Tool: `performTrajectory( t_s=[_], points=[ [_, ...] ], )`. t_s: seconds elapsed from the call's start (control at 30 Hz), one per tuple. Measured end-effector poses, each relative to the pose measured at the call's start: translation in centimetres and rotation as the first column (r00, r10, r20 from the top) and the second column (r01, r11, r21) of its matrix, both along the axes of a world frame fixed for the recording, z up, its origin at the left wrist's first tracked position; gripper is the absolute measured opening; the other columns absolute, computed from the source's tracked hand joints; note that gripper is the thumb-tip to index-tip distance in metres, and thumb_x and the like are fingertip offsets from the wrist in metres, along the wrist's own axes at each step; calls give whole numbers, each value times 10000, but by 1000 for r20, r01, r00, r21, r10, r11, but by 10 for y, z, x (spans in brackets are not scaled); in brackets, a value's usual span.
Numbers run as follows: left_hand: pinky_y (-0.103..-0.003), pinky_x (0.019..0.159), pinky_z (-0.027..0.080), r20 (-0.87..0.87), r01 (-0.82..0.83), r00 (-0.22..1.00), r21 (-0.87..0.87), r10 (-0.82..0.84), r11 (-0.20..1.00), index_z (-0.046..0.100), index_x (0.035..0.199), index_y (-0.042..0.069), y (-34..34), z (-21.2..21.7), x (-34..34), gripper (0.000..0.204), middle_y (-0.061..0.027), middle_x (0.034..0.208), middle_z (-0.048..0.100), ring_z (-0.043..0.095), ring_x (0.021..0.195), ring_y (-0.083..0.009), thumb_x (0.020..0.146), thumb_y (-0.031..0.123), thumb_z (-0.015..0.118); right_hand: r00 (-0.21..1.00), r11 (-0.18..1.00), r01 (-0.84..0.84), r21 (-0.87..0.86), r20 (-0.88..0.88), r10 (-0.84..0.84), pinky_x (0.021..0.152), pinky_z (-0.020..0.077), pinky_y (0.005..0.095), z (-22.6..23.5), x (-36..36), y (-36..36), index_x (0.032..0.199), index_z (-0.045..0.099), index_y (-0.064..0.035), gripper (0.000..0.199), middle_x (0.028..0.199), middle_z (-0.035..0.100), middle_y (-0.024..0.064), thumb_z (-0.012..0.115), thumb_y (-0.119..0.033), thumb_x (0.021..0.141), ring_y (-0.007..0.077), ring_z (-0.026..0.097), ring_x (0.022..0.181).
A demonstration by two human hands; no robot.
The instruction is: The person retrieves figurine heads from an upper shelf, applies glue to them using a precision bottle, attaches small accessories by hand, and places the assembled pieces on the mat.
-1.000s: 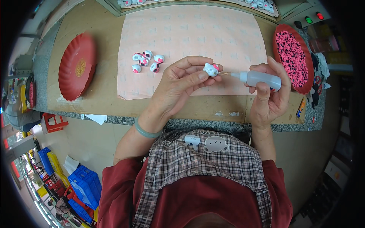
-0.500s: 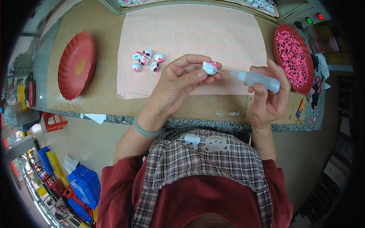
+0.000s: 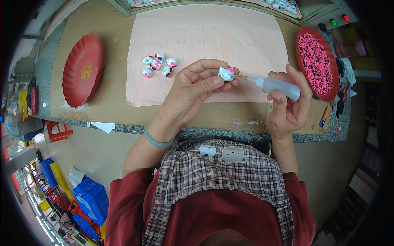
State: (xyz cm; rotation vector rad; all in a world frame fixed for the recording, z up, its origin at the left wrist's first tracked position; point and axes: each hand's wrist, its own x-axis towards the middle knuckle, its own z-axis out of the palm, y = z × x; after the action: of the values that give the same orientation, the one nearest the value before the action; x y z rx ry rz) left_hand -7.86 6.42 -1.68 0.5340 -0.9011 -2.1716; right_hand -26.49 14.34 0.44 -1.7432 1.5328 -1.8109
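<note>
One small white-and-pink figurine (image 3: 226, 74) sits pinched at the tips of the left hand (image 3: 193, 92), raised above the near edge of the pink mat (image 3: 213, 33). Only its top and right side show; thumb and forefinger wrap the rest, so its shape and which way it faces are hard to make out. The fingers there are closed narrowly around it, thumb under, forefinger over.

Right beside it comes the squeeze bottle (image 3: 279, 87), translucent grey-white, lying nearly level with its long axis running left to right and a slight downward slope to the right. Its thin nozzle points left, tip touching or just at the figurine's right side; the picture is too small to say whether it goes in. The right hand (image 3: 287, 108) grips the bottle's body, fingers curled around it from behind, thumb across the front, so the bottle's base is hidden in the palm.

Further out on the mat, a cluster of five like figurines (image 3: 158, 64) lies well to the left of the hands. A red dish (image 3: 84, 71) rests on the brown tabletop (image 3: 111, 106) at far left, slightly blurred. At far right a second red dish (image 3: 328, 88) is heaped with tiny pink and black pieces, too fine to tell apart. Along the top edge more white figurines are cut off by the frame. A green bangle (image 3: 156, 141) circles the left wrist.
</note>
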Motion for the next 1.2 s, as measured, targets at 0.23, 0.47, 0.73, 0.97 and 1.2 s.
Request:
performTrajectory(
  t_s=[0.23, 0.47, 0.73, 0.97, 1.2],
  points=[
    [-283, 855, 518, 14, -2, 1000, -1, 2, 1000, 560, 1124, 7, 0, 0, 0, 255, -192, 1117, 600, 623, 980, -230, 874, 54, 568, 1000, 1000, -8, -5, -11, 8, 664, 523, 279, -2, -1, 0, 1158, 491, 52, 492, 953, 615, 161, 695, -227, 807, 208, 657, 788],
    [-272, 835, 518, 40, -6, 999, 7, 6, 1000, 558, 1153, 4, 0, 1, 1, 280, -180, 1097, 614, 627, 956, -209, 882, 74, 565, 1000, 1000, -17, -1, 12, 17, 667, 520, 278, -2, 0, 0, 1153, 490, 55, 488, 942, 617, 158, 694, -224, 809, 208, 656, 788],
    [-266, 830, 516, 29, -9, 1000, 2, 9, 1000, 560, 1168, 5, 1, -1, 2, 297, -172, 1088, 621, 624, 946, -189, 882, 85, 570, 1000, 1000, -30, 6, -5, 30, 672, 520, 276, -3, 0, 1, 1152, 490, 55, 485, 951, 614, 159, 697, -214, 805, 206, 654, 791],
    [-272, 826, 520, 28, 1, 1000, 16, -2, 1000, 557, 1170, 2, 0, -3, 2, 297, -174, 1088, 621, 625, 943, -195, 884, 79, 566, 999, 999, -48, 17, -14, 48, 668, 520, 274, -4, 0, 0, 1150, 494, 52, 480, 950, 615, 156, 705, -195, 797, 205, 654, 790],
    [-277, 821, 525, 46, 3, 999, 22, -4, 1000, 555, 1171, -2, 2, -3, 1, 296, -180, 1091, 618, 629, 939, -205, 886, 80, 562, 999, 999, -43, 28, -28, 44, 659, 525, 276, -4, 1, 0, 1139, 499, 49, 478, 938, 621, 154, 708, -206, 793, 210, 658, 788]
  ],
)
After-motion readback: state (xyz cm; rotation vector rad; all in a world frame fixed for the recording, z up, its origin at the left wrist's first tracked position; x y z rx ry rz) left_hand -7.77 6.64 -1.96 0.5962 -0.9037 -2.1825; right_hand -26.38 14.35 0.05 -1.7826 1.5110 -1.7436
